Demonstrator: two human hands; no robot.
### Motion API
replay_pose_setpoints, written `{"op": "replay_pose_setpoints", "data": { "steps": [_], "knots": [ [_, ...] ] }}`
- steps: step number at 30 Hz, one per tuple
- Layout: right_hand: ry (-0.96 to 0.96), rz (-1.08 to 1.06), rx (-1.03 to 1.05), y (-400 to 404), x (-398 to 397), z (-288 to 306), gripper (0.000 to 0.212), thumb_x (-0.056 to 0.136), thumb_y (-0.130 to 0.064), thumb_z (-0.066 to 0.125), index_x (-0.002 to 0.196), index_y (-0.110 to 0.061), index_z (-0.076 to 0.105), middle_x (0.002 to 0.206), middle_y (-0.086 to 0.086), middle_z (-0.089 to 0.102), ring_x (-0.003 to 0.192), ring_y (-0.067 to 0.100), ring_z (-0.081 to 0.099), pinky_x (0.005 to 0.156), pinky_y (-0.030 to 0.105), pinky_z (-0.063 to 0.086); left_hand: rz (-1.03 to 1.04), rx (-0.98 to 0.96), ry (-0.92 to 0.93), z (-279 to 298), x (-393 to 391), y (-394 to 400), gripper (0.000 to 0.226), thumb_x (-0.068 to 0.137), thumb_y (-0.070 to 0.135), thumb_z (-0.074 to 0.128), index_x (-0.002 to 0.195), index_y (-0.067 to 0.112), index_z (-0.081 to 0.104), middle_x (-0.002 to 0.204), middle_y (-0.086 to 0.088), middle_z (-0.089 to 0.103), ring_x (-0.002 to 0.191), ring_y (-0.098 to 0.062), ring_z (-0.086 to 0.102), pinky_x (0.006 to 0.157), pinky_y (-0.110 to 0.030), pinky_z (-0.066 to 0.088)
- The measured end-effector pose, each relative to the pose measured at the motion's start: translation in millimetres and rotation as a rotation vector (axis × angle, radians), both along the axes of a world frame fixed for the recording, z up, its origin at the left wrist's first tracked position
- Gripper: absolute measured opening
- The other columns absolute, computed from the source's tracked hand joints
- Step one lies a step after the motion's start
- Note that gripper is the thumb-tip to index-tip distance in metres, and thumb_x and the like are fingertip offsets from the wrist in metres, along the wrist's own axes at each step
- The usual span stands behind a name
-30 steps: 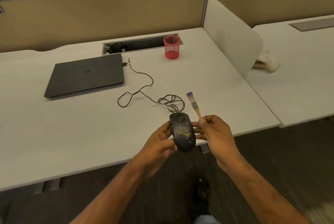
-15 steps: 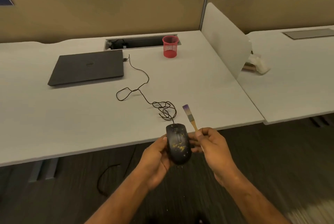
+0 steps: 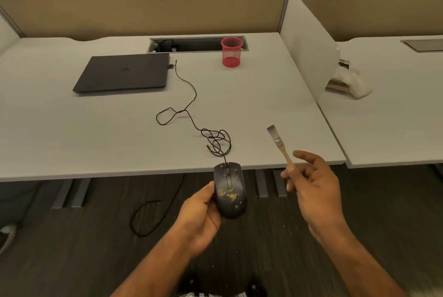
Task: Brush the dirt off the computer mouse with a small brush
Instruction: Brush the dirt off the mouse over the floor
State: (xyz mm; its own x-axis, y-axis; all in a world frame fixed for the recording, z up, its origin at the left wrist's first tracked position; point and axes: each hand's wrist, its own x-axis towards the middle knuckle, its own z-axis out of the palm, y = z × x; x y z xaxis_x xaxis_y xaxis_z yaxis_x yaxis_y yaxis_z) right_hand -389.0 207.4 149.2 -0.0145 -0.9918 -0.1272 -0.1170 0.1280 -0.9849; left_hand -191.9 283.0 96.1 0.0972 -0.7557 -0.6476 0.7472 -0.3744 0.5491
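Note:
A black wired computer mouse (image 3: pixel 230 191) speckled with yellow dirt is held off the desk's front edge, over the floor, by my left hand (image 3: pixel 201 215), which grips it from the left side. My right hand (image 3: pixel 314 189) holds a small brush (image 3: pixel 279 143) by its wooden handle, well to the right of the mouse. The purple-tipped bristles point up and away, clear of the mouse. The mouse's black cable (image 3: pixel 191 117) runs in tangled loops across the white desk (image 3: pixel 72 133) to a closed laptop (image 3: pixel 123 75).
A red mesh cup (image 3: pixel 231 52) stands at the back by a cable slot (image 3: pixel 191 44). A white divider panel (image 3: pixel 309 50) separates a second desk (image 3: pixel 395 105) on the right. A loose black cord (image 3: pixel 148 217) and yellow crumbs lie on the dark floor.
Both hands have drawn back from the desk over the floor. My right hand with the brush has moved away to the right of the mouse. The view has tilted and pulled back.

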Motion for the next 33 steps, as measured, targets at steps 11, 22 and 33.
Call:
{"op": "replay_pose_setpoints", "data": {
  "steps": [11, 22, 33],
  "knots": [
    [-0.094, 0.071, -0.046, 7, -12, 23, 0.013, 0.083, -0.006, 0.071, 0.088, -0.017, 0.077, 0.075, 0.005, 0.073, 0.058, 0.009, 0.061, 0.052, 0.013, 0.049, -0.037, -0.004, -0.010, 3, -1, 19, 0.040, 0.100, 0.024, 0.047, 0.131, 0.006, 0.065, 0.129, -0.023, 0.072, 0.124, -0.037, 0.068, 0.110, -0.054, 0.049],
    [-0.087, 0.147, -0.077, 12, 22, 19, 0.009, 0.098, -0.018, 0.053, 0.093, -0.015, 0.060, 0.074, 0.014, 0.070, 0.057, 0.017, 0.061, 0.050, 0.019, 0.049, -0.071, -0.054, 0.003, 2, 11, 22, 0.053, 0.086, 0.028, 0.056, 0.131, 0.003, 0.067, 0.130, -0.024, 0.071, 0.124, -0.037, 0.067, 0.101, -0.049, 0.055],
    [-0.065, 0.096, -0.021, 6, 29, 16, 0.008, 0.099, -0.015, 0.052, 0.096, -0.013, 0.059, 0.070, 0.013, 0.068, 0.053, 0.016, 0.058, 0.047, 0.019, 0.047, -0.097, -0.052, 0.002, 6, 18, 25, 0.053, 0.085, 0.028, 0.056, 0.131, 0.004, 0.068, 0.132, -0.025, 0.070, 0.129, -0.040, 0.063, 0.111, -0.057, 0.048]
  ]
}}
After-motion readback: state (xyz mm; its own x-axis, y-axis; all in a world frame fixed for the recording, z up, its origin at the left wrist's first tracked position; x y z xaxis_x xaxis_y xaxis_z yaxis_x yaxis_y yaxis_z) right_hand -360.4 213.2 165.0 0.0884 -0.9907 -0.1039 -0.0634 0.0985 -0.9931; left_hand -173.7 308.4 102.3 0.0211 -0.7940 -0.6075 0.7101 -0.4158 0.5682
